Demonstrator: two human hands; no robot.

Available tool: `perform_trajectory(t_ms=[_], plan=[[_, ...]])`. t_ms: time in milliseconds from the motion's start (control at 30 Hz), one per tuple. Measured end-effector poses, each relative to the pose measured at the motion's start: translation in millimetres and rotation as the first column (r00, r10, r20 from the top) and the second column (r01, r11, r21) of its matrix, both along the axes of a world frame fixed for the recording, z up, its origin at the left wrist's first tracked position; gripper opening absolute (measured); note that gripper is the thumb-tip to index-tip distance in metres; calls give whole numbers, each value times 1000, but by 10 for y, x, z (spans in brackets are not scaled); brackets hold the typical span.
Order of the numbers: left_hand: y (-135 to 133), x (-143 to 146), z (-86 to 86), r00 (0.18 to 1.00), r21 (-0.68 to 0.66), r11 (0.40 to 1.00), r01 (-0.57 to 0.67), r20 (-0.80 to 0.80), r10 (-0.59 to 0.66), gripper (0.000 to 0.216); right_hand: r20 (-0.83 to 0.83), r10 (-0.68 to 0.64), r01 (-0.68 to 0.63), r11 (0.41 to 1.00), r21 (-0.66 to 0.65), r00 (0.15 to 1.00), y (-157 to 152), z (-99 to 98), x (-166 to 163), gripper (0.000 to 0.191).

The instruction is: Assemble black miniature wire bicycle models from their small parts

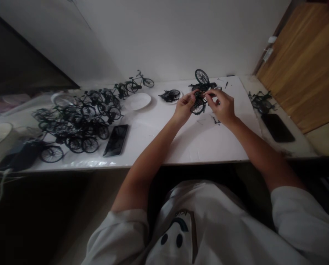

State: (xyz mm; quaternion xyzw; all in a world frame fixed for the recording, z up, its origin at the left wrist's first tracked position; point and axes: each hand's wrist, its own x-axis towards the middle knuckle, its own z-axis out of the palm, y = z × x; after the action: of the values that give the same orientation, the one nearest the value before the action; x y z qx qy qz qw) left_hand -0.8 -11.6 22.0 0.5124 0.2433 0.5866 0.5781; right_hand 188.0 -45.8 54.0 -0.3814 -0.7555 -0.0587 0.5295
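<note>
My left hand (185,105) is closed on a small dark model bicycle (197,106), whose spoked wheel shows between my two hands above the white table. With fingertips pinched together, my right hand (221,105) meets the bicycle's upper part from the right. Whatever those fingers hold is too small to make out. Just behind my hands are another spoked wheel (202,76) and a heap of dark parts (204,87). Small loose dark pieces (215,120) lie on the table under my right hand.
Many dark model bicycles (78,117) crowd the table's left side. A white plate (138,101) stands near the wall; a smaller dish holds dark wheel parts (171,95). One black phone (116,140) lies left, another (278,127) right, near a model bicycle (262,101).
</note>
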Motion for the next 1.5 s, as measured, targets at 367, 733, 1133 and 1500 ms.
perform_trajectory(t_ms=[367,733,1133,1500], plan=[[126,-82,-134,984,160,973,-168,-25,174,57,236,5,-9,1000,15,972,-29,73,50,30],[177,-105,-135,968,287,931,-226,-41,248,66,351,-64,75,997,-18,934,-26,63,66,33],[177,-84,-146,969,317,922,-221,-33,243,68,456,-177,213,977,-27,872,-128,156,-14,46],[306,-103,-257,963,446,874,-192,-86,255,66,418,-239,298,951,-81,877,-77,46,-63,58]])
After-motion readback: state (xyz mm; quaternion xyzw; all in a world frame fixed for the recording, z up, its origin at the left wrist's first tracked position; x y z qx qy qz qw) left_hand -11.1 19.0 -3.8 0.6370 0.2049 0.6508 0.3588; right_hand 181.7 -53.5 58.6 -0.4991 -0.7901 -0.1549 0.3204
